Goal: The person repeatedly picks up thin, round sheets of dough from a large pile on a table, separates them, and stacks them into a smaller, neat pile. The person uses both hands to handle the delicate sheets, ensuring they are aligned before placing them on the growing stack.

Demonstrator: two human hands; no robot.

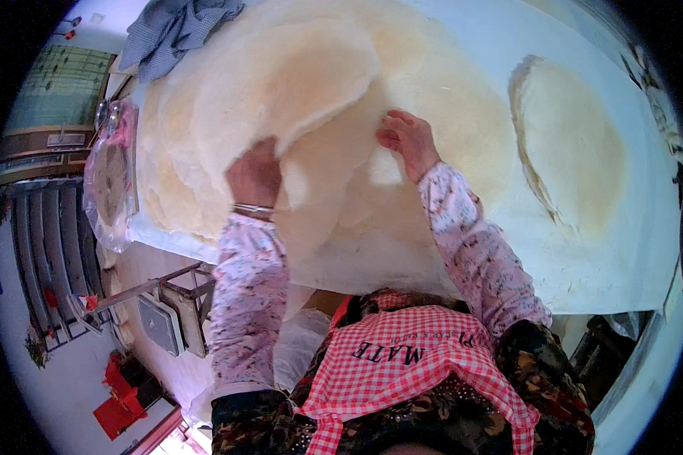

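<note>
A thin, pale round sheet (319,74), possibly flatbread or dough, lies over a spread of similar overlapping sheets (455,131). My left hand (256,173), blurred and wearing a bracelet at the wrist, is closed at the near edge of that sheet. The fingers themselves are partly hidden. To the right, my right hand (408,142) hovers over the spread, fingers loosely bent and nothing visible in them. It is apart from the lifted edge. A stack of folded or half-round sheets (575,148) lies farther right on the white cloth (592,273).
A grey cloth (176,34) rests at the far left of the table. Beside the left edge stands a round item in a clear plastic bag (109,187). Below it is a platform scale (160,324). A red checked apron (398,352) covers my front at the table's near edge.
</note>
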